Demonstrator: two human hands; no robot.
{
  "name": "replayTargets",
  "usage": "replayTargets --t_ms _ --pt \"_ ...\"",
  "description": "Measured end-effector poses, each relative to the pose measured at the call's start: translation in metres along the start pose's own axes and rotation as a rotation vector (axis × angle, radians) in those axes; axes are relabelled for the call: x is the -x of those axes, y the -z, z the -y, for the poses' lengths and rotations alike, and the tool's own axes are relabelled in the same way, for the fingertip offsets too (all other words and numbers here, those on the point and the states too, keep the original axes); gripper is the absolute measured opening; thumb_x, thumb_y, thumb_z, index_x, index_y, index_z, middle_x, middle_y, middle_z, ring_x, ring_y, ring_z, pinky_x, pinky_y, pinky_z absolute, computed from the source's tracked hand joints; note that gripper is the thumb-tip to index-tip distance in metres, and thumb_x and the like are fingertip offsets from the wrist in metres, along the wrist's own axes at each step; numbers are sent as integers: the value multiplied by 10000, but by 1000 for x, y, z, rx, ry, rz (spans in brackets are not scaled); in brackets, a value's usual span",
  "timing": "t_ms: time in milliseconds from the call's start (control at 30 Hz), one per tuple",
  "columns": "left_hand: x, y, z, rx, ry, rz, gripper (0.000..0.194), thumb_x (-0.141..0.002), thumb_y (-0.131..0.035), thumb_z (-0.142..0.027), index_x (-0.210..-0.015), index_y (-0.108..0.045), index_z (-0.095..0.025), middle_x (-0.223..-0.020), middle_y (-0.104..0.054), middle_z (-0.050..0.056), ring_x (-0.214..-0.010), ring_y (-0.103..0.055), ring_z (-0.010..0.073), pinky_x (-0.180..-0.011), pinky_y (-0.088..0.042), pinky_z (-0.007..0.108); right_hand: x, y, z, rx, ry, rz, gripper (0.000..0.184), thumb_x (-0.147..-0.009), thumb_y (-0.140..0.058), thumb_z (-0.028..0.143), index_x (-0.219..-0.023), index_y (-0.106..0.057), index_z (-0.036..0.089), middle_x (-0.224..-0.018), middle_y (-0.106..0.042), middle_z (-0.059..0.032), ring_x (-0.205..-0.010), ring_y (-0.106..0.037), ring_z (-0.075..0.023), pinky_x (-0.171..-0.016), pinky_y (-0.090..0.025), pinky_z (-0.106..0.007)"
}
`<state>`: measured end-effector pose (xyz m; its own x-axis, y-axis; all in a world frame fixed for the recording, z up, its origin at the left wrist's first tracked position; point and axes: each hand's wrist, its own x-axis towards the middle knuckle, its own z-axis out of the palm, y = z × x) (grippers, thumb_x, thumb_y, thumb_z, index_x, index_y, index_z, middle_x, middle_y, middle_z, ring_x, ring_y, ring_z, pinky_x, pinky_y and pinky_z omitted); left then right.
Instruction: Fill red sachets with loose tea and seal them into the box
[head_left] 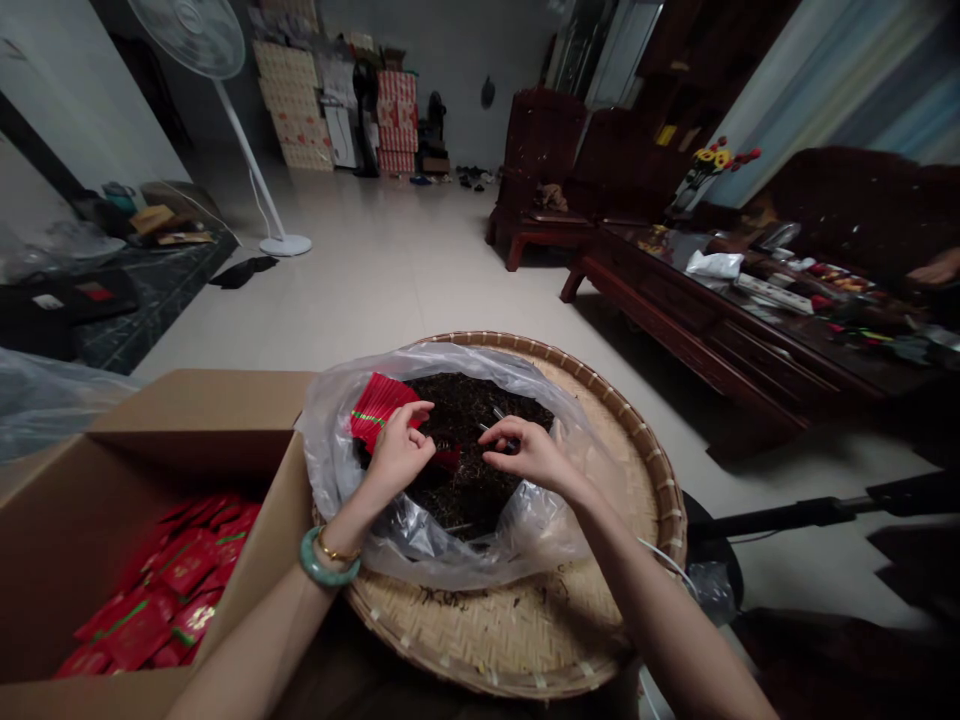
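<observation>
My left hand (401, 452) is curled over dark, dry shredded leaves, apparently tea leaves (469, 390), at the left of an open clear plastic bag (330, 450). By its thumb shows the edge of a red packet (448, 458), which the fingers seem to grip, mostly hidden. Beside the same hand, a fanned stack of flat red packets (377, 397) with a green stripe leans in the bag. My right hand (525, 448) is closed around a slim shiny metal tool (498, 412) above the leaves; its exact kind is unclear.
The bag sits on a round woven bamboo tray (525, 640) with scattered leaf bits. At left, a cardboard box (255, 560) holds many red packets (180, 570). A white fan (285, 244) stands beyond; a dark wooden table (675, 310) and a black pole (787, 515) are at right.
</observation>
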<state>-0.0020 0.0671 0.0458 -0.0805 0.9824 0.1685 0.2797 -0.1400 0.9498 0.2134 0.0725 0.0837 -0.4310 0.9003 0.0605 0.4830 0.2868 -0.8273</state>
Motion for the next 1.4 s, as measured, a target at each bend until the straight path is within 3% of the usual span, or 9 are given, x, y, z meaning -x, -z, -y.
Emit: replayTargets --t_ms 167,267,400,500,700,1067,1200,1300,1400 --pt "1 -4 -1 -35 -9 14 472 -629 -519 -47 -1084 -558 -166 -1044 -571 74 -486 -514 15 -463 -413 147 4 -23 15 484 320 -30 386 -751 -681 330 -1123 -642 232 -1193 -509 -119 -1162 -414 -265 -967 -390 -419" --pt "3 -6 -3 -38 -20 14 490 -621 -500 -30 -1088 -557 -168 -1040 -565 71 -499 -511 17 -466 -413 144 -4 -42 18 685 305 20 307 -800 -629 362 -1063 -676 210 -1214 -502 -134 -1236 -317 -314 -992 -361 -450" --pt "6 -7 -5 -11 -18 13 531 -601 -483 -10 -1101 -551 -174 -1017 -560 64 -497 -502 21 -439 -391 140 -17 -55 14 776 225 108 260 -852 -556 388 -922 -724 203 -1027 -572 -123 -1151 -387 -287 -930 -407 -408" --pt "7 -8 -4 5 -12 6 535 -593 -480 -4 -1094 -555 -175 -1006 -559 58 -486 -495 18 -436 -387 141 -19 -52 13 774 226 135 240 -852 -560 377 -904 -725 209 -943 -576 -107 -1069 -429 -254 -887 -429 -376" --pt "4 -7 -1 -14 -9 -3 531 -588 -473 6 -1080 -565 -171 -1015 -566 58 -496 -497 19 -445 -387 139 -9 -33 17 688 319 30 193 -810 -624 338 -943 -697 219 -1040 -553 -86 -1115 -403 -242 -896 -420 -369" --pt "7 -11 1 81 36 16 497 -597 -504 -34 -1073 -564 -165 -1008 -554 57 -500 -496 18 -454 -389 140 -12 -40 15 813 186 113 280 -822 -588 425 -850 -699 169 -921 -583 -112 -989 -482 -252 -823 -432 -355" --pt "5 -11 2 138 67 26 456 -646 -574 -130 -1100 -540 -160 -1021 -563 74 -524 -513 37 -491 -417 172 -10 -37 13 684 131 72 187 -869 -544 298 -935 -671 176 -928 -605 -78 -870 -560 -185 -743 -441 -283" --pt "0 -6 -1 76 34 41 533 -646 -671 -229 -1157 -531 -171 -1099 -582 107 -739 -598 123 -624 -476 233 -12 -32 5 494 119 57 163 -870 -520 169 -922 -675 167 -888 -633 -61 -822 -591 -145 -724 -436 -241" --pt "-5 -2 -1 72 39 244 683 -564 -772 -247 -1204 -540 -193 -1176 -602 110 -1040 -575 223 -834 -469 325 -15 -22 -1 275 130 10 141 -828 -554 117 -871 -682 160 -856 -667 -48 -795 -607 -139 -723 -440 -237"
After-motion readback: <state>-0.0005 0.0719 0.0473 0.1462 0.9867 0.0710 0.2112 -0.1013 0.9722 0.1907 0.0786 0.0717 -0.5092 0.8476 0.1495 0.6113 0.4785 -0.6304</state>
